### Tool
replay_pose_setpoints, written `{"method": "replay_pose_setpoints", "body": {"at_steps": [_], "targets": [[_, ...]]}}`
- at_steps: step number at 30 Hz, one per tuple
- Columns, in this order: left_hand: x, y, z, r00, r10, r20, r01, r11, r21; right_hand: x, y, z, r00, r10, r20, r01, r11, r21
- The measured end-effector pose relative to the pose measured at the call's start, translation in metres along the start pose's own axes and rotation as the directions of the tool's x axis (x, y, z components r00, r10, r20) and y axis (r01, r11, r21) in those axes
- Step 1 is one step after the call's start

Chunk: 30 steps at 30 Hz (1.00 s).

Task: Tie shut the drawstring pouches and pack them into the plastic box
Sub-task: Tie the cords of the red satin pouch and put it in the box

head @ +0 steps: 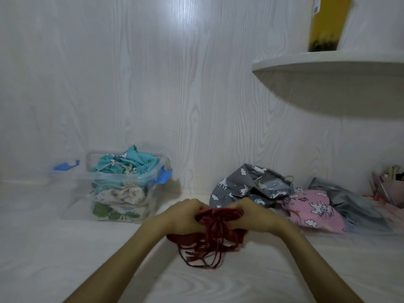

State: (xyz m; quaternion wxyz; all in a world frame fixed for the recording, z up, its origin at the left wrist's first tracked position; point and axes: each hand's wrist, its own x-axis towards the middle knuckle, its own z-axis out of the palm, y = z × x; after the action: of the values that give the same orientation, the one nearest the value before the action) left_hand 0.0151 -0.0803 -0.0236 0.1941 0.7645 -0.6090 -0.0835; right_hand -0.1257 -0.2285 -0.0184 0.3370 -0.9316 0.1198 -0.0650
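A dark red drawstring pouch [216, 228] sits on the white surface in front of me, its red cords [203, 252] trailing loose toward me. My left hand [183, 217] grips the gathered top of the pouch from the left. My right hand [251, 217] grips the same top from the right. The clear plastic box [80, 193] with blue latches stands at the left, filled with several pouches; a teal one [129, 162] lies on top. A grey pouch [251, 184] and a pink pouch [312, 208] with animal prints lie at the right.
A grey plastic bag [345, 200] lies behind the pink pouch. The box's clear lid [65, 169] with a blue clip lies behind the box. A rounded white shelf [328, 68] juts out above right, with a yellow item on it. A wood-grain wall closes the back.
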Motion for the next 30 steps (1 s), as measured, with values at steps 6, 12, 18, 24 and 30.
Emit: {"method": "replay_pose_setpoints", "body": {"at_steps": [6, 12, 18, 24, 30], "targets": [[-0.031, 0.003, -0.087, 0.936, -0.294, -0.195, 0.160, 0.846, -0.508, 0.015, -0.076, -0.010, 0.997, -0.053, -0.056, 0.076, 0.760, 0.645], [-0.040, -0.001, -0.179, 0.822, -0.440, -0.362, 0.145, 0.776, -0.614, 0.069, -0.171, -0.007, 0.947, -0.090, -0.307, 0.260, 0.777, 0.573], [-0.061, 0.006, -0.259, 0.883, -0.382, -0.273, 0.200, 0.832, -0.517, 0.144, -0.222, -0.018, 0.844, -0.010, -0.537, 0.419, 0.636, 0.648], [-0.052, -0.031, -0.253, 0.735, -0.268, -0.623, 0.110, 0.954, -0.280, 0.196, -0.224, 0.012, 0.709, -0.012, -0.706, 0.454, 0.774, 0.442], [-0.059, -0.117, -0.138, 0.843, -0.242, -0.481, 0.309, 0.949, 0.066, 0.181, -0.138, 0.038, 0.961, -0.239, -0.139, 0.234, 0.971, -0.052]]}}
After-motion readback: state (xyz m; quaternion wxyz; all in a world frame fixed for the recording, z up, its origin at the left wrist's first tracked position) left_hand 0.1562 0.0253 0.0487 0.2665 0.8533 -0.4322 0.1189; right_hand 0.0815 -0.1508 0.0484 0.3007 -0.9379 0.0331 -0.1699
